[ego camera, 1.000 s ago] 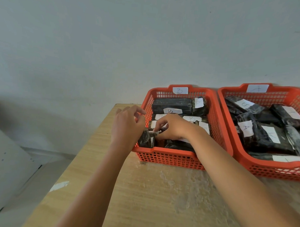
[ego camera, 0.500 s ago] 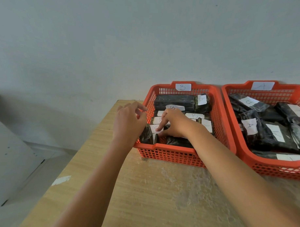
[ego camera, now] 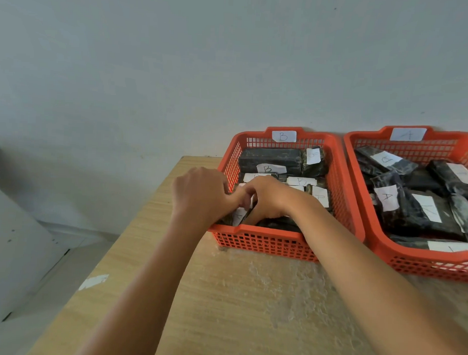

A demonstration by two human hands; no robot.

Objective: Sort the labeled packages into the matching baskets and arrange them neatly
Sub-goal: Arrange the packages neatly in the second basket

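Both hands meet over the near-left corner of the basket marked B (ego camera: 279, 249) on the wooden bench (ego camera: 223, 309). The left hand (ego camera: 200, 196) and right hand (ego camera: 269, 197) pinch together on a dark plastic-wrapped package (ego camera: 235, 218) with a white paper label, standing on edge against the basket's front wall. More dark labelled packages (ego camera: 270, 160) fill that basket behind. The basket marked A (ego camera: 423, 263) sits just beside it, holding looser, overlapping packages.
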